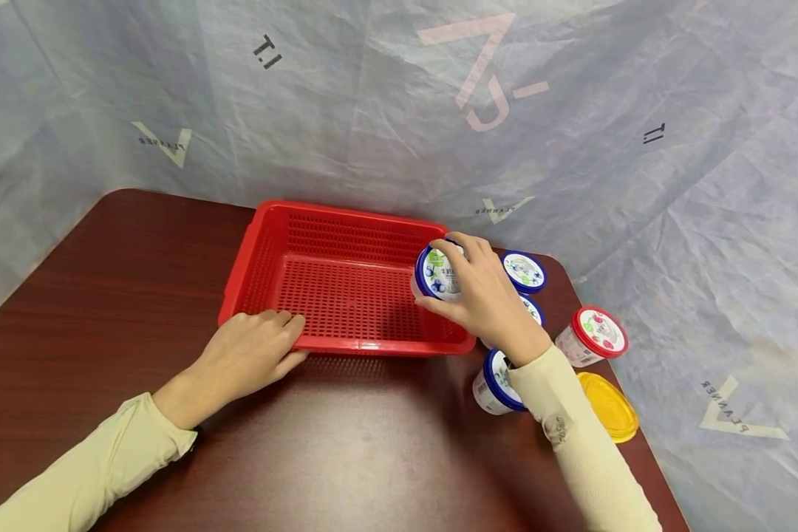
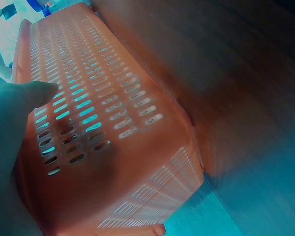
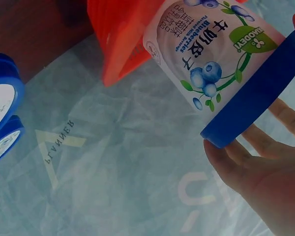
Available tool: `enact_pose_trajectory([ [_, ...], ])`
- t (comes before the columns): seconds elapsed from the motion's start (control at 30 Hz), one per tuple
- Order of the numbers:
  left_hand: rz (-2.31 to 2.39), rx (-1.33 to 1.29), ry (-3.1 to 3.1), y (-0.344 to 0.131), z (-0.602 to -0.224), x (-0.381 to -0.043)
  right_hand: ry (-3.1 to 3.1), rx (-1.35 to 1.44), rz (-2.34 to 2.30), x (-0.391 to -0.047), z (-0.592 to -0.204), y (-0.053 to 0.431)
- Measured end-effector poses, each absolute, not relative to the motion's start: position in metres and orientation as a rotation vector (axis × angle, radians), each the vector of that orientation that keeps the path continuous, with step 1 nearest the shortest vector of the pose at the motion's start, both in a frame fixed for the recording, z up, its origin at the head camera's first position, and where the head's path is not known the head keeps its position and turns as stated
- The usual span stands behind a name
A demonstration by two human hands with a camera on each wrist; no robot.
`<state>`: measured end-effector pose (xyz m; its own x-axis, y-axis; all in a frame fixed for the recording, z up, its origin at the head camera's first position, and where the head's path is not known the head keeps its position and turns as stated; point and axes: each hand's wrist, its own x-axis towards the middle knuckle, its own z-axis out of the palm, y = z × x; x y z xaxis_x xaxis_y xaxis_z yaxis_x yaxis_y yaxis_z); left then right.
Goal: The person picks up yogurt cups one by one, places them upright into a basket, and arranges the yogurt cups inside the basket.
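Head view: the right hand [image 1: 484, 290] pinches the round, blue-lidded plastic tub [image 1: 440, 275] between its fingers, tilted at the right end of the red, perforated plastic basket [image 1: 342, 292]. Basket's long axis runs left-right; the left hand [image 1: 253, 349] grips its near-left edge.

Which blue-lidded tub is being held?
The blueberry milk tub in the right grip; the other blue-lidded tubs sit unheld on the table.
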<state>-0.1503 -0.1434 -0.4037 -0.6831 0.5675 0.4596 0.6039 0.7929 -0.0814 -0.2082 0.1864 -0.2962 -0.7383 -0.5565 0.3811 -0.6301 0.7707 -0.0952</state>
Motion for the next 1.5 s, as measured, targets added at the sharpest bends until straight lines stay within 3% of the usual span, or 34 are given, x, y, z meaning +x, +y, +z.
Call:
enact_pose_trajectory([
  [1.5, -0.118, -0.866, -2.499, -0.144, -0.406, -0.151, -2.798, 0.966, 0.216, -0.287, -0.335, 0.164],
])
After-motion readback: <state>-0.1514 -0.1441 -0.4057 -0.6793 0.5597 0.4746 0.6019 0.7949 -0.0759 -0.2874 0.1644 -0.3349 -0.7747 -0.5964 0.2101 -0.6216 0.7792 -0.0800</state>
